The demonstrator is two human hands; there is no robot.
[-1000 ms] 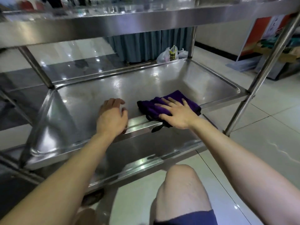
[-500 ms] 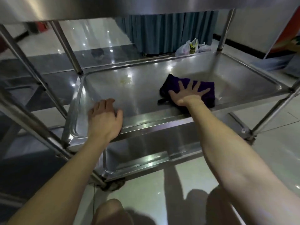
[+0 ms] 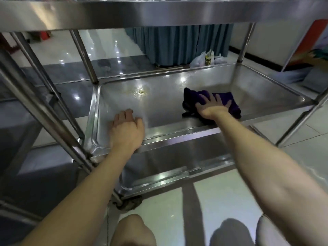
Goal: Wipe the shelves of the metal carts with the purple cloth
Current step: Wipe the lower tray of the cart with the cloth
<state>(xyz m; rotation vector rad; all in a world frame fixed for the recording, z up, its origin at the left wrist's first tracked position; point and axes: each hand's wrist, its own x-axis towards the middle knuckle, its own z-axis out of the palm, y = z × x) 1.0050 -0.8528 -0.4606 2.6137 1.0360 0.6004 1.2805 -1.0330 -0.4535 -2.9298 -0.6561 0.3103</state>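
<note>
Nearest: left hand [image 3: 126, 132] flat on front left of middle shelf [image 3: 177, 134], fingers relaxed, holding nothing. Further right: right hand [image 3: 211, 108] spread flat, pressing cloth [image 3: 192, 97] onto shelf's right half. Cloth's long axis left to right. Beyond, left of cloth: yellowish smear [image 3: 140, 92], seemingly unwiped. Leftward, outward sweep by right hand indicated.

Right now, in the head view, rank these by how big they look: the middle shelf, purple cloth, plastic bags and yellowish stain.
1. middle shelf
2. purple cloth, partly under the right hand
3. plastic bags, farther away, so true size unsure
4. yellowish stain
</note>
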